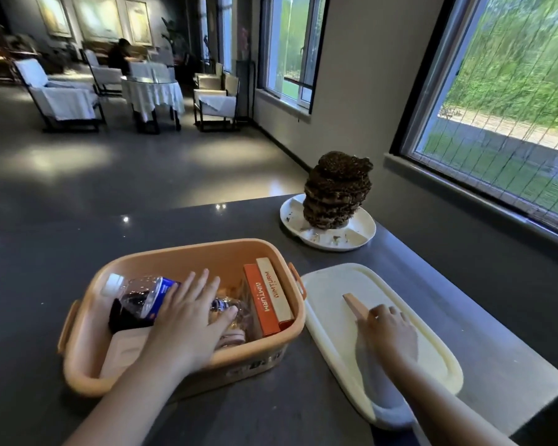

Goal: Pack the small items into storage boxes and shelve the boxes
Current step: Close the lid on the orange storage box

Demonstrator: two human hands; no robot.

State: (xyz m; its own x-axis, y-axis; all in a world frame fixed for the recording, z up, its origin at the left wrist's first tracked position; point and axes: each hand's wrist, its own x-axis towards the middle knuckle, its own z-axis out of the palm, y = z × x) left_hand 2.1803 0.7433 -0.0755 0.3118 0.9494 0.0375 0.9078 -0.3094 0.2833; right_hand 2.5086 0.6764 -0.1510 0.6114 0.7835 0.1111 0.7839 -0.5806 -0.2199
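Bottle (pixel 139 300) lying slantwise in bin (pixel 87 378), under left hand (pixel 187 320), fingers spread flat. Right hand (pixel 388 333) pinching handle (pixel 355 304) of lid (pixel 432 346) (stiff, light). Bottle likely slick, heavyish; grip mid-body.

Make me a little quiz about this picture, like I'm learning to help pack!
1. True or false: the bottle stands upright in the orange box.
2. What is the right hand touching? A) the plate B) the lid's handle C) the window
3. How many flat packets stand at the box's right wall?

Key:
1. False; it lies on its side under the left hand.
2. B; its fingers are at the handle of the white lid beside the box.
3. Two.
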